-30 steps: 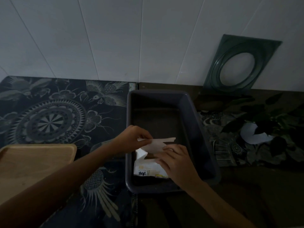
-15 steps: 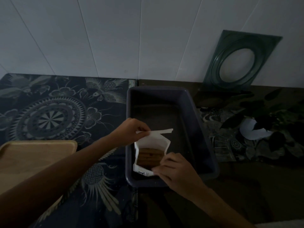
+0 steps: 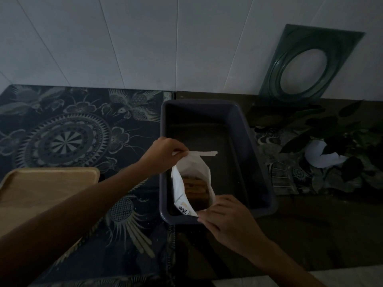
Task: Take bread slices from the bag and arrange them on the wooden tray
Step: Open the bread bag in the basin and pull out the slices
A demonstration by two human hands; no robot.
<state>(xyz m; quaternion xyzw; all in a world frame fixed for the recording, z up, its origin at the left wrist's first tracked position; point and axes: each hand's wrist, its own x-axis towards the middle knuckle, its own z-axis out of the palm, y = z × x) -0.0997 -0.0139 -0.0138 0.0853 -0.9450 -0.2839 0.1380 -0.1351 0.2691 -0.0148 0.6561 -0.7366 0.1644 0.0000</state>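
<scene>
A white paper bread bag [image 3: 191,169] stands inside a dark plastic tub [image 3: 250,137], its mouth pulled wide. Brown bread slices [image 3: 195,186] show inside it. My left hand [image 3: 163,155] pinches the bag's far top flap and holds it up. At the tub's front rim, my right hand [image 3: 222,214] grips the near edge of the bag. The wooden tray [image 3: 44,188] lies bare at the left, partly covered by my left forearm.
A patterned dark cloth [image 3: 68,133] covers the counter's left half. A green oval-holed frame [image 3: 306,65] leans on the white tiled wall. A leafy plant in a white pot [image 3: 323,156] stands at the right.
The bag was folded shut a second ago. My hands have since drawn its top apart, the left lifting the flap away and the right pulling toward me, exposing the bread.
</scene>
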